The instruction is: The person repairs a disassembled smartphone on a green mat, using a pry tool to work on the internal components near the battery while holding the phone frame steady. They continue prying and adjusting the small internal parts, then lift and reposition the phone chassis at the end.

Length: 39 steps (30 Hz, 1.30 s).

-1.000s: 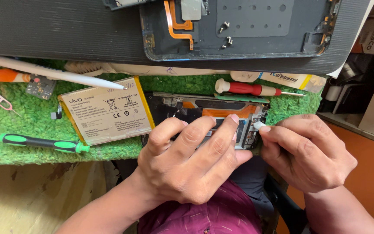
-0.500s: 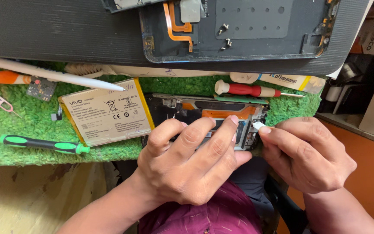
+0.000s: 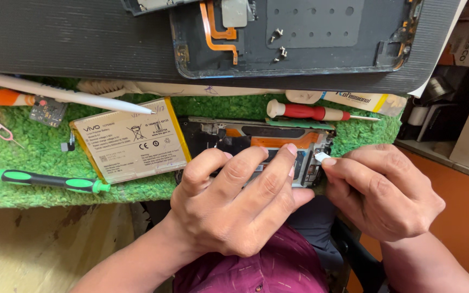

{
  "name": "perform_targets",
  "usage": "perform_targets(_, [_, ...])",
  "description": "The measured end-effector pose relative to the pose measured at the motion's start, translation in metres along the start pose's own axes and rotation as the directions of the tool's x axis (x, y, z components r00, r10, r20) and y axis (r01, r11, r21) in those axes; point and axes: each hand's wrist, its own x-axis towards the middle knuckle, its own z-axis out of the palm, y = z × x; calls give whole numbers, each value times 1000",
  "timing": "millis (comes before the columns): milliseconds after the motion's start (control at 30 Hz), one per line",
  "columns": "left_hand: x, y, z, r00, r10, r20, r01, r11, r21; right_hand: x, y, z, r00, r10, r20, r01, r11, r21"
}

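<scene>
On the green mat [image 3: 23, 157], the left hand [image 3: 240, 206] lay spread, fingers pressing the opened phone [image 3: 256, 142] flat, seemingly to steady it, while the right hand [image 3: 381, 190] pinched a small white piece [image 3: 322, 157] at the phone's right edge. Just left lay a flat battery [image 3: 131, 141], a green screwdriver [image 3: 50, 180] below it, a red screwdriver [image 3: 313, 112] above, and the left hand hid much of the phone.

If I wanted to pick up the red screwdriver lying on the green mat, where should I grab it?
Probably by the fat red handle, pinching it from above. The red screwdriver lies flat on the green mat, handle and pale cap to the left, thin metal tip pointing right. The handle is thick and has open mat on either side of it; the tip is thin and sharp, so leave that end alone.
</scene>
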Motion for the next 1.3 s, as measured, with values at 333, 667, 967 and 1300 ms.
perform_targets(333, [0,1,-1,1000,-7,2,7,1000,-1,0,-1,0,1000,24,2,-24,1000,19])
perform_targets(667, [0,2,-1,1000,-3,5,3,1000,9,2,-2,1,1000,-1,-14,1,1000,-14])
perform_targets(967, [0,3,-1,1000,7,8,-7,1000,20,4,-3,0,1000,15,-2,-15,1000,8])
perform_targets(1300, [0,3,-1,1000,2,11,-2,1000,22,3,-3,1,1000,22,-7,-22,1000,9])
